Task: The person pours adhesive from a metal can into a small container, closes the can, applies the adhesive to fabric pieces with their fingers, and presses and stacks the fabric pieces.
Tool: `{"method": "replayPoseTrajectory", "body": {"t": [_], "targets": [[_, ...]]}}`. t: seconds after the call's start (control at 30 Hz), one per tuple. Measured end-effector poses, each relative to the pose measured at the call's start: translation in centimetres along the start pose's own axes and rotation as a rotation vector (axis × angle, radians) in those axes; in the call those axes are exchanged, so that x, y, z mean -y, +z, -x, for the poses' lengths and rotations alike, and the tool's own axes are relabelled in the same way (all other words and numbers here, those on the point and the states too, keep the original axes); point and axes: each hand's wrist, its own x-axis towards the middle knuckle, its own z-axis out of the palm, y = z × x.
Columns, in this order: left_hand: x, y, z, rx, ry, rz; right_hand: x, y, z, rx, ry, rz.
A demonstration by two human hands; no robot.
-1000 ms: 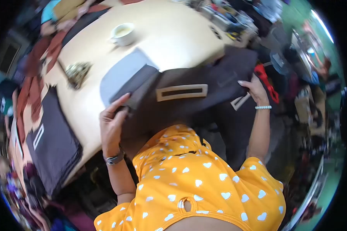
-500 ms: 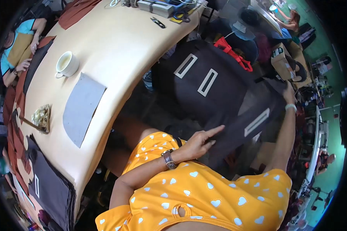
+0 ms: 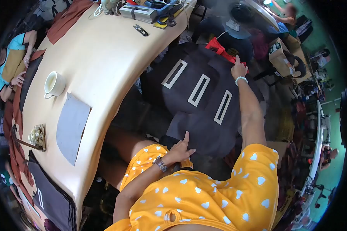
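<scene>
Dark fabric pieces (image 3: 198, 119) lie spread low beside the table, with several pale rectangular frames on them, among them a near frame (image 3: 223, 107) and a middle frame (image 3: 199, 90). My left hand (image 3: 178, 151), wearing a watch, rests at the near edge of the fabric, open with its index finger stretched out. At the far right edge of the fabric is my right hand (image 3: 240, 70), with a bead bracelet. Its index finger points away, beside a red strap-like item (image 3: 219, 49), and nothing shows gripped in it.
On the cream table (image 3: 115, 50) are a cup (image 3: 54, 84), a grey curved panel (image 3: 72, 129), thread snips (image 3: 140, 30) and a stack of dark pieces (image 3: 52, 188). A fan (image 3: 243, 13) and a cardboard box (image 3: 280, 57) stand beyond. Another person (image 3: 15, 65) works across the table.
The nearest dark piece, lifted at the right before, now lies flat beside the other frames. My right hand has moved left and away; my left hand has shifted slightly left and nearer.
</scene>
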Motion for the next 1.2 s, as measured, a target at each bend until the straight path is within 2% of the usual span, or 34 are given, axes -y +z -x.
{"method": "replayPoseTrajectory", "body": {"t": [0.13, 0.33, 0.43, 0.57, 0.63, 0.7, 0.77, 0.83, 0.97, 1.03, 1.1, 1.17, 1.2], "targets": [[-1.2, -2.4, 0.0, 0.017, -0.13, 0.051, 1.1, 0.9, -0.2, -0.023, -0.004, 0.034], [2.8, -0.6, -1.9, -0.186, -0.038, 0.089, 1.9, 2.6, 1.1, -0.053, 0.021, 0.113], [1.9, -2.2, -0.7, -0.122, -0.185, 0.167, 4.0, 1.6, 2.6, -0.217, 0.077, 0.114], [1.0, -5.1, 2.6, -0.157, -0.154, 0.227, 9.2, -1.0, 4.6, -0.418, -0.212, -0.304], [2.1, -6.0, 4.7, -0.297, 0.041, 0.393, 13.3, -1.6, 6.3, -0.488, -0.408, -0.545], [1.9, -8.1, 7.7, -0.441, 0.088, 0.462, 20.0, -5.1, 10.6, -0.438, -0.499, -0.842], [1.7, -10.5, 12.1, -0.673, 0.093, 0.498, 26.4, -8.4, 15.3, -0.281, -0.559, -1.056], [2.6, -11.8, 15.8, -0.899, 0.15, 0.525, 32.1, -8.6, 18.8, -0.272, -0.729, -1.148], [4.1, -13.2, 24.8, -1.31, 0.03, 0.593, 40.7, -14.8, 29.0, 0.055, -1.045, -1.336], [7.0, -13.2, 28.7, -1.546, 0.011, 0.492, 42.8, -16.7, 33.6, 0.232, -1.188, -1.294], [8.3, -13.8, 33.1, -1.756, -0.127, 0.395, 44.4, -16.0, 37.4, 0.084, -1.417, -1.197], [9.2, -14.8, 36.8, -1.999, -0.338, 0.191, 45.1, -18.0, 40.7, 0.137, -1.545, -1.171], [9.9, -15.4, 38.5, -2.054, -0.427, 0.069, 45.8, -18.3, 42.1, 0.195, -1.578, -1.212]]}}
